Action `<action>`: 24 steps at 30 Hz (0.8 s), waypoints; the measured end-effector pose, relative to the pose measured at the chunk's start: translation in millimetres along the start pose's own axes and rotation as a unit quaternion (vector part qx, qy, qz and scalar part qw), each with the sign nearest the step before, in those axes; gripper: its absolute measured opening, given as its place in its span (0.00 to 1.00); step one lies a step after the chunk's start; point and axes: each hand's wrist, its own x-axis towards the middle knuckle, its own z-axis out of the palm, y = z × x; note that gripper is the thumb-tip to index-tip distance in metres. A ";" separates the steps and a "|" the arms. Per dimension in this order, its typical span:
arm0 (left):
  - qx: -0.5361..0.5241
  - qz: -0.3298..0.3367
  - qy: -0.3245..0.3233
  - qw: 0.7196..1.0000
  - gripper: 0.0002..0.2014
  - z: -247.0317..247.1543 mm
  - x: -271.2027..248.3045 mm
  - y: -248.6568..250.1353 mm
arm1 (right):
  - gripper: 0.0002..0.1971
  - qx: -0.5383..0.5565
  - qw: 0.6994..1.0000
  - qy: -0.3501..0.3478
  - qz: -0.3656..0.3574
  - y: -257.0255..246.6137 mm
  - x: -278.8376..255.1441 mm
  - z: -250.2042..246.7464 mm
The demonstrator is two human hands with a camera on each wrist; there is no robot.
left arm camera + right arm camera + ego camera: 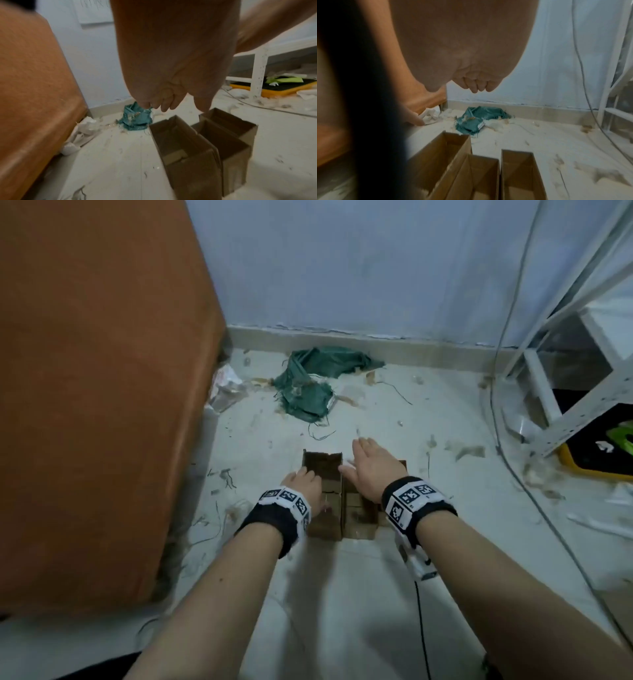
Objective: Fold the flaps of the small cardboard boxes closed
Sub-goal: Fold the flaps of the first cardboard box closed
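1. The left hand [305, 486] hovers over the leftmost small brown cardboard box [181, 152], fingers loosely curled and holding nothing — the box's top is open below it.
2. The right hand [371, 470] is spread flat, fingers straight, above the other open brown cardboard boxes [518, 175], gripping nothing.
3. The boxes stand side by side, touching, on the dusty white floor [394, 577].
4. Beyond both hands lies a crumpled green cloth [315, 385]; left of the left hand stands an orange upholstered block [96, 392].
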 end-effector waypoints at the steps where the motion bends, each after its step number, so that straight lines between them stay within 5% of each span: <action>1: 0.015 0.001 -0.028 1.000 0.31 9.2 4.2 3.0 | 0.36 -0.007 1.000 -0.021 0.005 0.4 3.7 9.3; 4: 0.036 0.015 -0.072 0.997 0.32 45.8 27.1 4.9 | 0.35 0.008 0.998 -0.060 0.008 5.0 19.1 42.3; 11: 0.028 0.008 -0.119 0.992 0.15 73.0 51.1 4.5 | 0.32 0.067 0.992 -0.098 0.030 2.0 36.1 79.5; 18: 0.047 -0.013 -0.125 0.991 0.14 51.5 49.4 10.4 | 0.30 0.084 0.985 -0.140 0.054 8.7 36.4 93.0; 24: -0.003 -0.023 -0.088 0.996 0.11 0.0 26.9 -1.4 | 0.25 0.148 0.982 -0.089 0.073 5.3 18.3 64.0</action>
